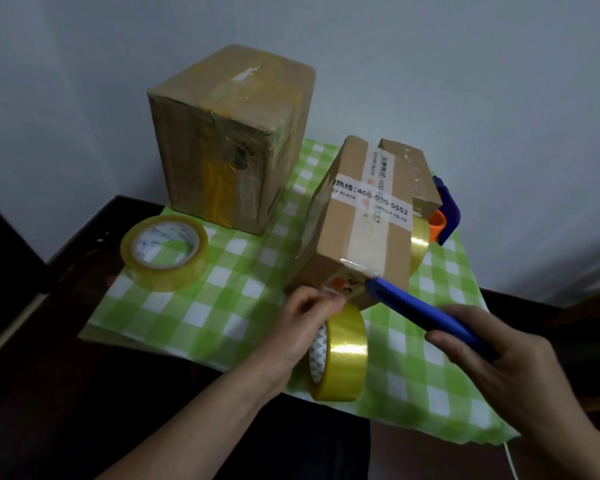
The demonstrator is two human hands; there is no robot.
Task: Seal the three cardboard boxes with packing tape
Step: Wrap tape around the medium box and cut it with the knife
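Gripping blue knife [420,306] w/ R grip [520,362], tip against near end of printed box [361,223]. Pinching tape [357,270] at same end w/ L grip [302,327], upright tape roll [347,355] just beneath. 2nd roll [165,252] flat on checked cloth [222,306]; tall box [229,140] behind.

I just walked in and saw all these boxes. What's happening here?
A person is taping boxes shut. Their left hand holds an upright tape roll at the near end of the printed box. Their right hand grips a blue knife, its tip at the tape on that edge, seemingly to cut it. The big box behind already wears tape.
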